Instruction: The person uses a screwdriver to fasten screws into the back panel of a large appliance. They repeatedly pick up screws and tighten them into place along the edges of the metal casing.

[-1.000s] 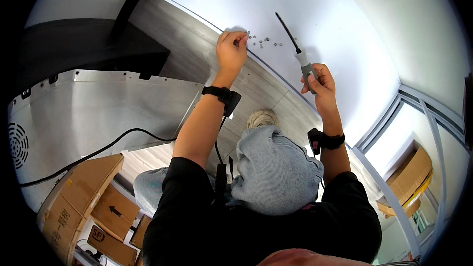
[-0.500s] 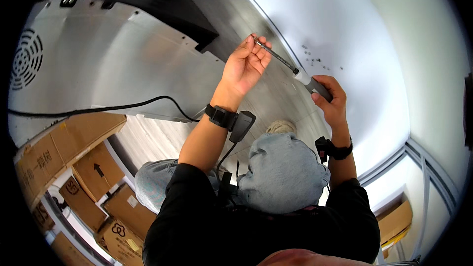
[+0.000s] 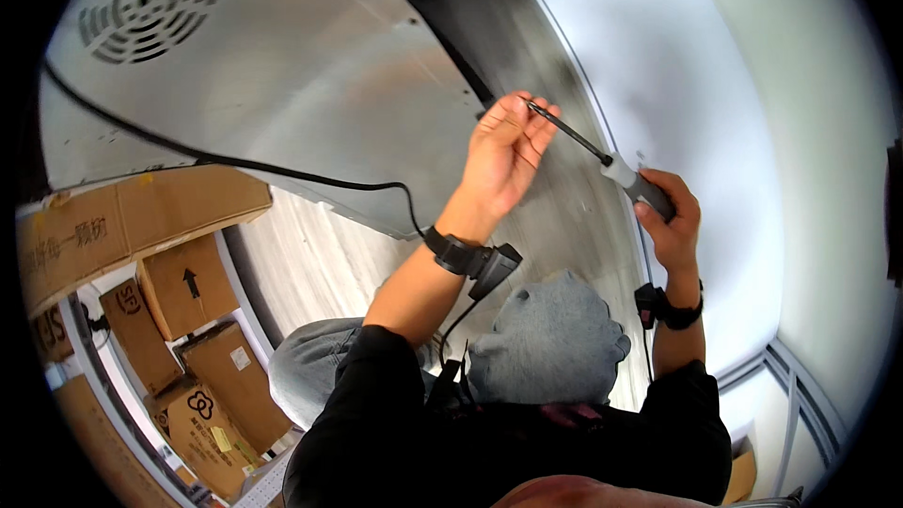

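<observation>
My right hand (image 3: 673, 216) is wrapped round the grey grip of a screwdriver (image 3: 644, 190). Its dark shaft slants up and left to my left hand (image 3: 511, 146), where thumb and forefinger are pinched at the tip. Whether a small part sits at that tip is too small to tell. The other fingers of my left hand are loosely curled. Behind the left hand stands a large silver metal panel (image 3: 310, 75) with round vent slots. Both hands are in the air, apart from the panel. Each wrist wears a black strap with a small device.
A black cable (image 3: 235, 167) runs across the panel toward my left wrist. Cardboard boxes (image 3: 193, 287) are stacked at the lower left. A white surface (image 3: 715, 113) rises along the right, beside the grey wood-look floor (image 3: 588, 226). My bent knees are below my hands.
The whole view has turned, so the panel, its vent and the boxes sit differently. Both hands and the screwdriver appear further right and lower. The grip on the screwdriver looks the same.
</observation>
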A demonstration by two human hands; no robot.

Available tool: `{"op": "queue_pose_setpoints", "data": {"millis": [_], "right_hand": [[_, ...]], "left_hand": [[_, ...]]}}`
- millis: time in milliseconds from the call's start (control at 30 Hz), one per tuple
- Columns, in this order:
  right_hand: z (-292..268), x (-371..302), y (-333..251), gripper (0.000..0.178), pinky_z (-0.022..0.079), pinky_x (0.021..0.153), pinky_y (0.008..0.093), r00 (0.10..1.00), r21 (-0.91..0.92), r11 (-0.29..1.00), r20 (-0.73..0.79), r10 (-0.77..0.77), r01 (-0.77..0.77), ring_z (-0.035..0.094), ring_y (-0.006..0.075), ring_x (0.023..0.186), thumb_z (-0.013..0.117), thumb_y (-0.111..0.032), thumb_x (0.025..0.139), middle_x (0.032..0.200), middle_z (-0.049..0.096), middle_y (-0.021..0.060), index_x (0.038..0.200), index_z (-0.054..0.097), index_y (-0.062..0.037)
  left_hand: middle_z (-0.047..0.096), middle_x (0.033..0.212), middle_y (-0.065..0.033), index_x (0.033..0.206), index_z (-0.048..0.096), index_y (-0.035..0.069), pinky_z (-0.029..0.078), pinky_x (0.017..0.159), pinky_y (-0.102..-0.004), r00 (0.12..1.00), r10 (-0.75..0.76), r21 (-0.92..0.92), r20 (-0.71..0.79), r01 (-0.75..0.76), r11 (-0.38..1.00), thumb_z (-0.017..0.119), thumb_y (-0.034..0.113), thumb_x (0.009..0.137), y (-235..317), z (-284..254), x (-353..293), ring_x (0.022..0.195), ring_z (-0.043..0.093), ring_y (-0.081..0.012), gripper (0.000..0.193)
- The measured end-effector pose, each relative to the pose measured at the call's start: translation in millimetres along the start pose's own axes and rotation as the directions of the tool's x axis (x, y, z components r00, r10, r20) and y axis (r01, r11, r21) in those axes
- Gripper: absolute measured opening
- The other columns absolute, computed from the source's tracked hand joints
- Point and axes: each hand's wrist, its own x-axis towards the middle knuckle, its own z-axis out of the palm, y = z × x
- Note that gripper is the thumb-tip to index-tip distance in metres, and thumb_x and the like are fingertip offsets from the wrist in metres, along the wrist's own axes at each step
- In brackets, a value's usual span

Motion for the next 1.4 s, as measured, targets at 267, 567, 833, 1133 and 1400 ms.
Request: {"op": "queue_pose_setpoints", "data": {"millis": [267,567,833,1133,1400], "right_hand": [[1,43,-90,0.036,0.048,0.058,0.0278,0.881,-0.277,0.839,0.078,-0.467,0.469,0.061,0.0229,0.067,0.073,-0.004,0.068,0.081,0.062,0.0133,0.102,0.063,0.0007],[20,50,-200,0.035,0.044,0.06,0.0267,0.985,-0.265,0.95,0.009,-0.17,0.167,0.054,0.016,0.063,0.065,0.003,0.066,0.082,0.059,0.0085,0.1,0.056,-0.0026],[65,28,-254,0.033,0.042,0.059,0.0253,0.986,-0.223,0.975,-0.166,-0.012,-0.026,0.052,0.0132,0.064,0.06,0.007,0.068,0.088,0.053,0.0063,0.098,0.052,-0.0033],[122,1,-201,0.036,0.046,0.068,0.0294,0.908,-0.157,0.975,-0.365,-0.205,0.157,0.056,0.0211,0.083,0.065,0.005,0.065,0.097,0.053,0.0135,0.1,0.055,-0.0011],[139,12,-186,0.037,0.048,0.069,0.0317,0.87,-0.25,0.929,-0.348,-0.35,0.274,0.058,0.0259,0.082,0.067,0.005,0.066,0.098,0.054,0.0166,0.101,0.056,-0.0004]], "left_hand": [[0.061,0.099,-0.0102,0.097,0.055,0.004,0.053,0.088,-0.0345,0.985,0.167,0.065,0.05,-0.17,0.983,0.049,0.016,0.096,54,51,-23,0.098,0.061,-0.0258,0.013],[0.061,0.097,-0.0094,0.096,0.055,0.003,0.055,0.08,-0.031,0.993,0.096,0.114,0.07,-0.103,0.988,0.05,0.018,0.096,123,99,-31,0.088,0.061,-0.0205,0.015],[0.062,0.092,-0.0047,0.096,0.057,0.005,0.054,0.073,-0.0266,0.995,0.032,0.07,0.097,-0.039,0.997,0.052,0.02,0.096,138,111,-18,0.08,0.061,-0.0142,0.015],[0.065,0.089,-0.0066,0.103,0.06,0.003,0.053,0.069,-0.026,0.986,0.129,0.35,0.104,-0.157,0.923,0.055,0.019,0.094,141,101,-16,0.076,0.061,-0.013,0.019],[0.064,0.088,-0.0057,0.105,0.061,0.002,0.051,0.065,-0.0242,0.986,0.142,0.419,0.082,-0.164,0.893,0.053,0.017,0.095,149,89,-2,0.071,0.059,-0.0102,0.02]]}}
